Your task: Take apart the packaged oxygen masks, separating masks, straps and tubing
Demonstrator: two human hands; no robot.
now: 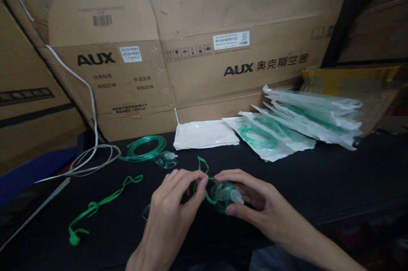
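Left of the left hand, a loose green strap (109,198) lies on its own, out of the way. Just past that hand sit a coil of green tubing (137,156) and a spare mask (165,160). The left hand (170,198) is nearly closed, thumb and finger pinching a thin green elastic strap (208,196). Right beside it, the clear green face mask (222,196) sits in the right hand (267,203), half open and curled around it, likely to keep it still. Beyond the right hand, white packets (306,141) lean in a pile.

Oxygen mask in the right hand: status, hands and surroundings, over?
Left hand pinching green strap. Right hand gripping oxygen mask, white connector showing. Second mask and coiled green tubing beyond, not blocking either hand.
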